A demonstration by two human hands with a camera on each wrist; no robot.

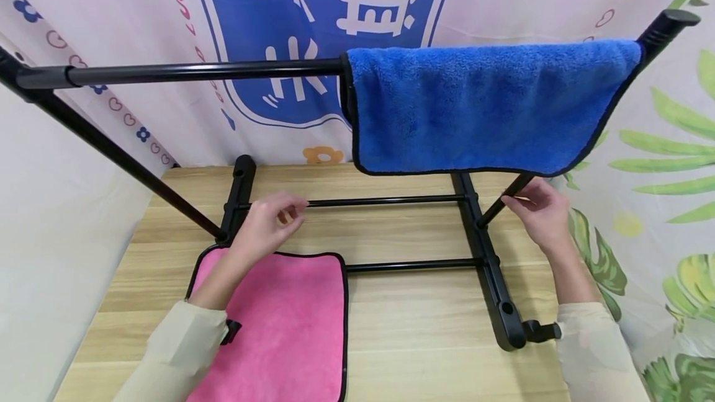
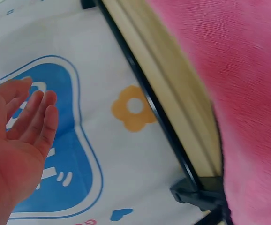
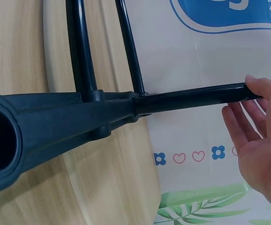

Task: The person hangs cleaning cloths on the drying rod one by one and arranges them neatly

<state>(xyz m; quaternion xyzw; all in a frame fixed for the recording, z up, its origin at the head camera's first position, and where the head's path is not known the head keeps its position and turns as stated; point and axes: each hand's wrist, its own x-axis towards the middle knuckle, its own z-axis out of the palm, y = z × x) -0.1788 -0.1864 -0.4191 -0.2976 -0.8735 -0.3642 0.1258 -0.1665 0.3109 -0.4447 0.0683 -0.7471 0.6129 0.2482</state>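
A black tubular rack stands on the wooden table, its top bar (image 1: 223, 71) running across the head view. Over the right part of that bar hangs a blue towel (image 1: 486, 110) with black edging. My right hand (image 1: 540, 209) pinches the rack's right upright post (image 3: 196, 96) below the towel, thumb on one side and fingers on the other. A pink towel (image 1: 290, 321), also black-edged, covers the left end of the front lower bar (image 1: 413, 265). My left hand (image 1: 274, 219) is above the pink towel's far edge, fingers loosely bent and holding nothing.
The rack's left foot (image 1: 240, 182) and right foot (image 1: 494, 278) rest on the table (image 1: 413, 340). A printed curtain (image 1: 503, 5) hangs close behind, and a leaf-patterned one (image 1: 670, 203) at the right. The left upright post (image 1: 128, 163) slants up toward the left.
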